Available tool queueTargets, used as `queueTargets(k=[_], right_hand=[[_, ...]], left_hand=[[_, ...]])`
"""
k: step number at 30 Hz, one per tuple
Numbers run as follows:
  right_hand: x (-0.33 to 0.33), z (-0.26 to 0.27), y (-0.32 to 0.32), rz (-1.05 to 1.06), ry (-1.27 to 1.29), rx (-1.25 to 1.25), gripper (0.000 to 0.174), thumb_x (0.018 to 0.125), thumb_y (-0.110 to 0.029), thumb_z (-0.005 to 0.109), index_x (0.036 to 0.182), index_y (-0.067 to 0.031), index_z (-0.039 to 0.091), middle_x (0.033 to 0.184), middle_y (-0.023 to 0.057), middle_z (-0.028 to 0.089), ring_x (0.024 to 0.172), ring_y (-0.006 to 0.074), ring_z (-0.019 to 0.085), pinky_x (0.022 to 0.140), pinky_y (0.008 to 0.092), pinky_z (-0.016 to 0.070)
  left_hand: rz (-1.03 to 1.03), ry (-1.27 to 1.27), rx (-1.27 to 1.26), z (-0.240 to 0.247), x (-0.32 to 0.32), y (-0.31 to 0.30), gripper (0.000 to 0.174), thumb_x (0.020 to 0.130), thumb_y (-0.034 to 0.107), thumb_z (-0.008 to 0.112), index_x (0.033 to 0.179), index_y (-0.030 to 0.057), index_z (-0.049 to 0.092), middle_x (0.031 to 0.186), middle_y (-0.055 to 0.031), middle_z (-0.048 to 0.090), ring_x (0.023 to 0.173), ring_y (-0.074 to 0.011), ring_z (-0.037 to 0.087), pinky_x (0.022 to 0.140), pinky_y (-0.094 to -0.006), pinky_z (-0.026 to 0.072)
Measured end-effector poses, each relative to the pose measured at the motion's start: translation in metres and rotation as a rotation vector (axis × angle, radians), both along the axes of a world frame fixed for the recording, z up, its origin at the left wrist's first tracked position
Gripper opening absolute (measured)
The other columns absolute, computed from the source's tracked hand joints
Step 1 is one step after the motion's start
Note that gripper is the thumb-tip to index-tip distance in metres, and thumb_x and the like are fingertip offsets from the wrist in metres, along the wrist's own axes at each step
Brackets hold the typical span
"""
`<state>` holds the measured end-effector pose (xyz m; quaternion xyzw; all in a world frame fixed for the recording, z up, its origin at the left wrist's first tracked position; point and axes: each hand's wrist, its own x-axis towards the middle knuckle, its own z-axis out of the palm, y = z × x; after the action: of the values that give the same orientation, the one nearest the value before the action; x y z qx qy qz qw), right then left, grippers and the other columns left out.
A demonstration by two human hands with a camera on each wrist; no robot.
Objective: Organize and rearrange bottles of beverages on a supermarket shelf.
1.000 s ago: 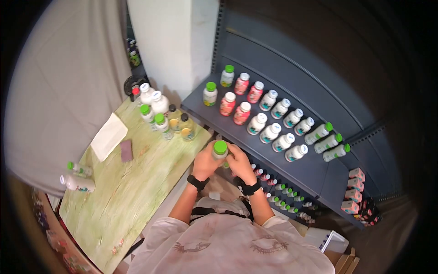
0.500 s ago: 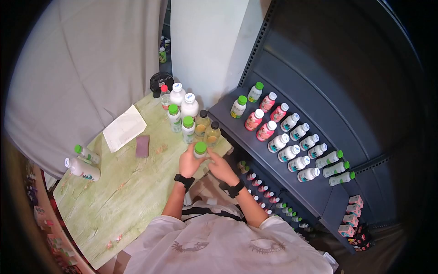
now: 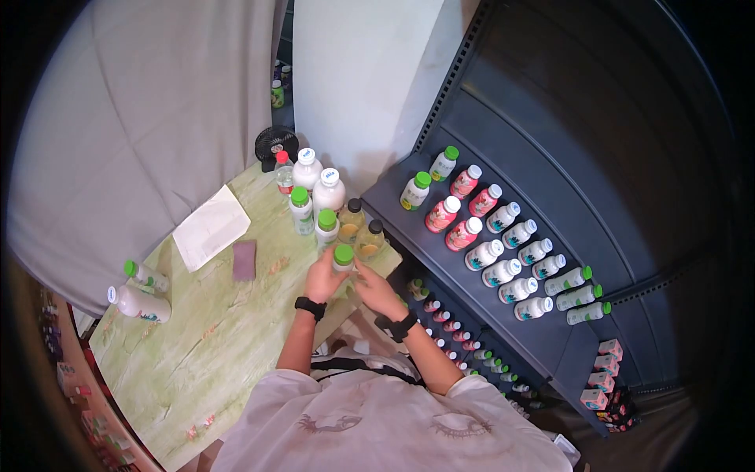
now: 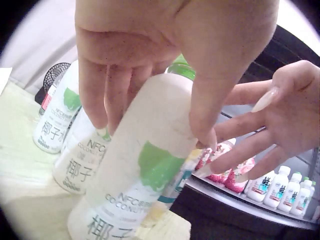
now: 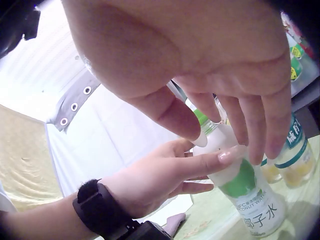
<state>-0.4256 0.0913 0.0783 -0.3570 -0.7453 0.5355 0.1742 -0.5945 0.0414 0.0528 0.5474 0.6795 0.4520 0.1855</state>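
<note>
My left hand (image 3: 320, 280) grips a white coconut water bottle (image 4: 135, 165) with a green cap, thumb on one side and fingers on the other. The bottle is near the table's corner, tilted in the left wrist view, with its base low over the tabletop in the right wrist view. My right hand (image 3: 377, 289) is beside it with fingers loosely extended and spread, its palm (image 4: 295, 112) toward the bottle. Two matching coconut water bottles (image 3: 301, 212) stand just beyond. Beside them are two black-capped bottles (image 3: 370, 242) with yellowish contents.
Large white bottles (image 3: 328, 191), a red-capped bottle (image 3: 284, 175) and a black fan (image 3: 275, 146) crowd the table's back corner. A paper sheet (image 3: 212, 228), a mauve cloth (image 3: 244, 260) and two lying bottles (image 3: 141, 303) are farther left. Rows of bottles line the dark shelf (image 3: 550, 346) at right.
Both hands and the bottle have moved left, from beside the shelf to over the table corner, as the view turned. The right hand has come away from the bottle.
</note>
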Motion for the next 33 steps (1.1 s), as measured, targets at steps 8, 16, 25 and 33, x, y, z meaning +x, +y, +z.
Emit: queueTargets(k=[8, 16, 25, 33], right_hand=[[-0.007, 0.005, 0.010, -0.002, -0.016, -0.040, 0.066, 0.087, -0.010, 0.050, 0.151, -0.0051, 0.032, 0.146, 0.0230, 0.044, 0.134, 0.0323, 0.045, 0.109, 0.0345, 0.0367], [-0.010, -0.004, 0.018, -0.032, -0.048, 0.011, 0.067, 0.092, -0.013, 0.053, 0.154, -0.0114, 0.028, 0.141, 0.0221, 0.051, 0.121, 0.0280, 0.058, 0.102, 0.0337, 0.0440], [-0.009, -0.010, 0.014, 0.001, -0.090, 0.054, 0.072, 0.091, -0.013, 0.054, 0.156, -0.0161, 0.022, 0.137, 0.0247, 0.052, 0.123, 0.0310, 0.056, 0.103, 0.0343, 0.0425], [-0.010, -0.005, 0.006, 0.042, -0.026, 0.129, 0.070, 0.090, -0.014, 0.055, 0.154, -0.0102, 0.025, 0.141, 0.0237, 0.048, 0.128, 0.0369, 0.049, 0.105, 0.0356, 0.0402]], left_hand=[[0.034, 0.342, -0.334, 0.016, -0.008, 0.013, 0.066, 0.074, 0.034, 0.080, 0.124, 0.0068, 0.046, 0.091, -0.0199, 0.069, 0.083, -0.0382, 0.068, 0.068, -0.0472, 0.0528], [-0.004, 0.401, -0.309, 0.010, -0.015, 0.025, 0.076, 0.075, 0.040, 0.079, 0.136, 0.0122, 0.043, 0.081, -0.0153, 0.068, 0.074, -0.0365, 0.067, 0.060, -0.0472, 0.0506], [-0.083, 0.205, -0.233, 0.012, -0.020, 0.023, 0.072, 0.078, 0.027, 0.077, 0.139, 0.0136, 0.043, 0.089, -0.0224, 0.067, 0.082, -0.0418, 0.065, 0.067, -0.0499, 0.0507], [-0.064, 0.088, -0.041, 0.002, -0.024, 0.018, 0.072, 0.075, 0.021, 0.079, 0.139, 0.0139, 0.047, 0.085, -0.0113, 0.062, 0.074, -0.0286, 0.061, 0.066, -0.0383, 0.0494]])
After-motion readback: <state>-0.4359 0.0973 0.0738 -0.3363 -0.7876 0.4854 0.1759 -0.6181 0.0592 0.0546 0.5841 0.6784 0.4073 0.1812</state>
